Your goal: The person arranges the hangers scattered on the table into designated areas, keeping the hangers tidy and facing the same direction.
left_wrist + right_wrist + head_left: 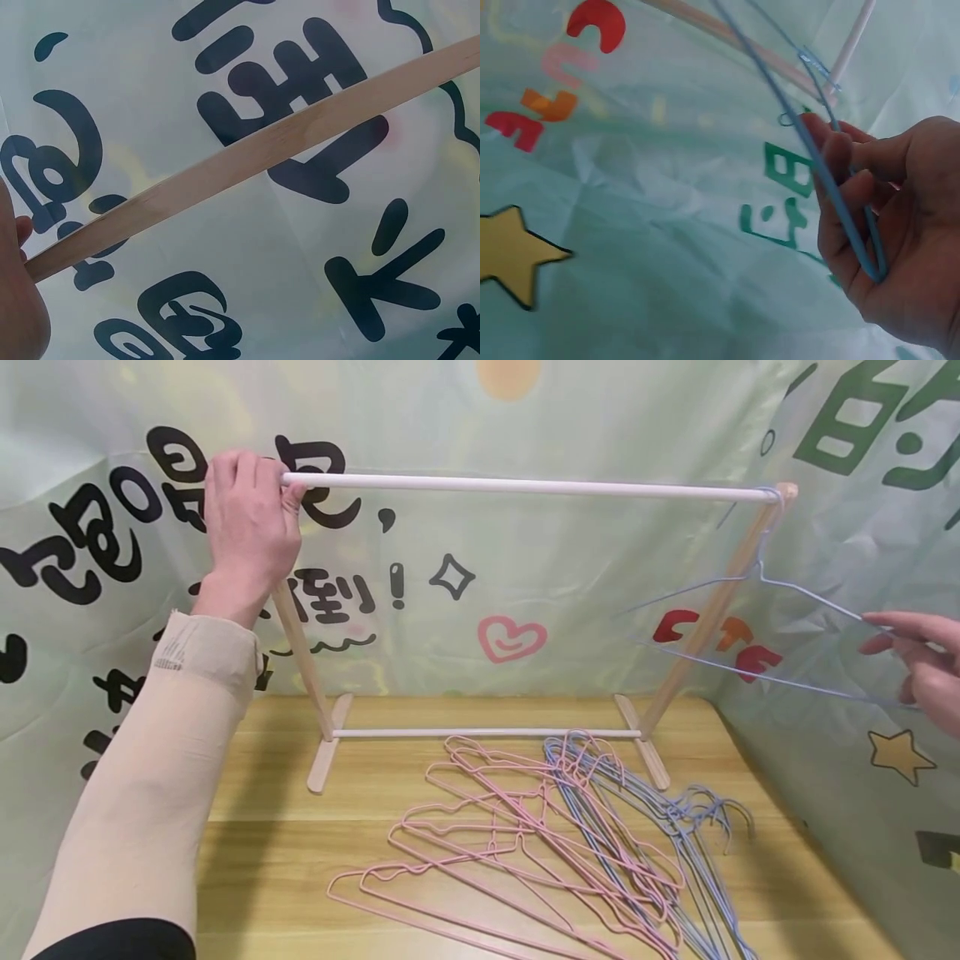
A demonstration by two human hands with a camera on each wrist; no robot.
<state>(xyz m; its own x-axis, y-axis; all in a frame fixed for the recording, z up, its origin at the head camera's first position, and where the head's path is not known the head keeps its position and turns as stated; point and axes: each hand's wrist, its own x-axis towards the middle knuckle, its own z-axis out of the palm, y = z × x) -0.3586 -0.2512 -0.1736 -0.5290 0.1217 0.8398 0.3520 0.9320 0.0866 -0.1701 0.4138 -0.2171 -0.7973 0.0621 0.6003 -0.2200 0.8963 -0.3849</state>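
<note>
A rack with a white top rod [525, 487] and slanted wooden legs [298, 639] stands on the table. At its upper left corner my left hand [251, 522] grips the rod's end, and its edge also shows beside the wooden leg [247, 154] in the left wrist view. A blue wire hanger [813, 597] has its hook over the rod near the right end. My right hand [930, 656] holds this hanger by its right corner; in the right wrist view the curled fingers [837, 154] lie around the wire.
Pink hangers [480, 857] lie in an overlapping pile on the wooden table [262, 868], in front of the rack. More blue hangers [693, 835] lie at the pile's right side. A printed cloth backdrop [450, 427] rises behind and beside the table.
</note>
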